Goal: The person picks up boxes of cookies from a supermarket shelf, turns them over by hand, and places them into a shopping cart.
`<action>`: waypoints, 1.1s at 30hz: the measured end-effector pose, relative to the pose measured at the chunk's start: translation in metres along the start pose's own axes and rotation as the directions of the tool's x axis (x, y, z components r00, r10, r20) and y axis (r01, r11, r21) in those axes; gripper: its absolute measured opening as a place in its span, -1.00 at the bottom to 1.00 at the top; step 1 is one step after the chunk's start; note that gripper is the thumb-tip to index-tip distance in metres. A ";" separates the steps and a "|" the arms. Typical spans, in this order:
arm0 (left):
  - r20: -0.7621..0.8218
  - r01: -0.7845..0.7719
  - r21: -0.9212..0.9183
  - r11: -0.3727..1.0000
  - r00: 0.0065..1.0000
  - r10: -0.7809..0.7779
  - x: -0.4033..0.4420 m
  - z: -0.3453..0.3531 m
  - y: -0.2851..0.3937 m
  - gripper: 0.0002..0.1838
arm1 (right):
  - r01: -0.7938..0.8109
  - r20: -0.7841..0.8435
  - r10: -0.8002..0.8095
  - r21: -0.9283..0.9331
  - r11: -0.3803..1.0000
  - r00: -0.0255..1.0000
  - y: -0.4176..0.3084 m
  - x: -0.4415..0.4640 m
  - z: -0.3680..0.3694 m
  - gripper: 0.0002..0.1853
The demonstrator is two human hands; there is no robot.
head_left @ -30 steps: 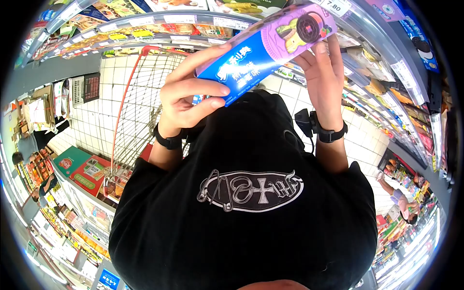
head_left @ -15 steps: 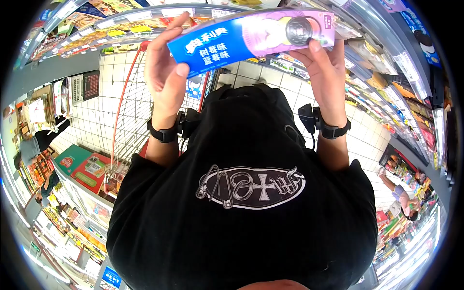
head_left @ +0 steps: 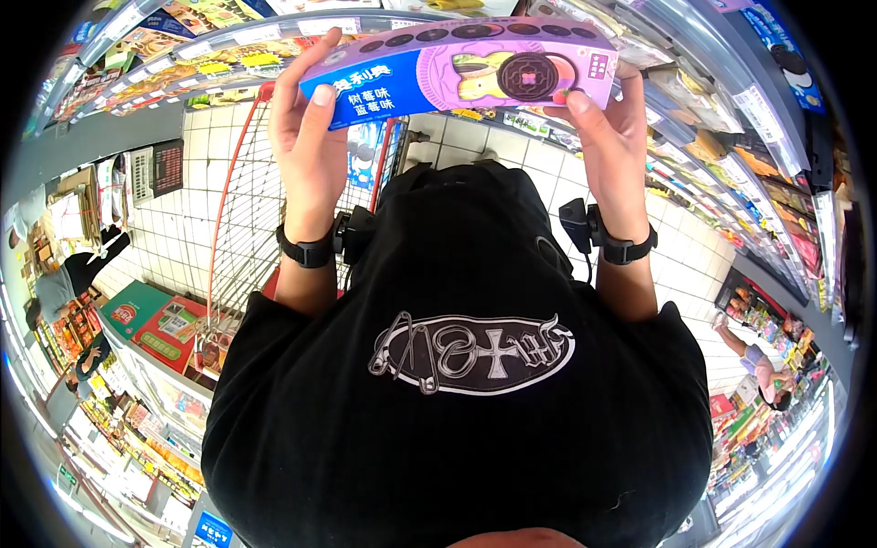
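One blue-and-purple box (head_left: 475,78) is spanning crosswise between the left hand (head_left: 312,169) and the right hand (head_left: 617,169), its long axis running from one to the other, neither lying clearly nearer. Both are partly closing around its ends, thumbs pressing the near face. A shopping cart (head_left: 229,171) is standing left of the box; a shelf (head_left: 258,35) is running beyond it.

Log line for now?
carton: held, cookie picture showing | left hand: blue end | right hand: purple end | wire cart: at left
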State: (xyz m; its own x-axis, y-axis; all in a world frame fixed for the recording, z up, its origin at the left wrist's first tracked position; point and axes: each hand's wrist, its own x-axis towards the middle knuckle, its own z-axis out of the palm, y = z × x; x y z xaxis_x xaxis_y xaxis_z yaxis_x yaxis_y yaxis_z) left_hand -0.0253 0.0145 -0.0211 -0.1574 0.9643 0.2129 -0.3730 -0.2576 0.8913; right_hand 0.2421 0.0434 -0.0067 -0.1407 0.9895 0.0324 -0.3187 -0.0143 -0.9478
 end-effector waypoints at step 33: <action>0.085 0.424 -0.115 0.898 0.905 -0.416 -0.019 0.025 -0.007 -0.33 | 0.147 0.464 -0.005 -0.270 0.952 0.886 0.011 0.005 0.028 -0.68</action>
State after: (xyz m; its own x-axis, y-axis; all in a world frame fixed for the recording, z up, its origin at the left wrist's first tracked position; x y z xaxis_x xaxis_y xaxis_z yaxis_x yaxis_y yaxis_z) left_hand 0.0034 -0.0003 -0.0212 0.0905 0.9854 -0.1442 -0.5074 0.1702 0.8448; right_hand 0.2118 0.0443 -0.0079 -0.5577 0.8100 0.1811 -0.0710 0.1708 -0.9827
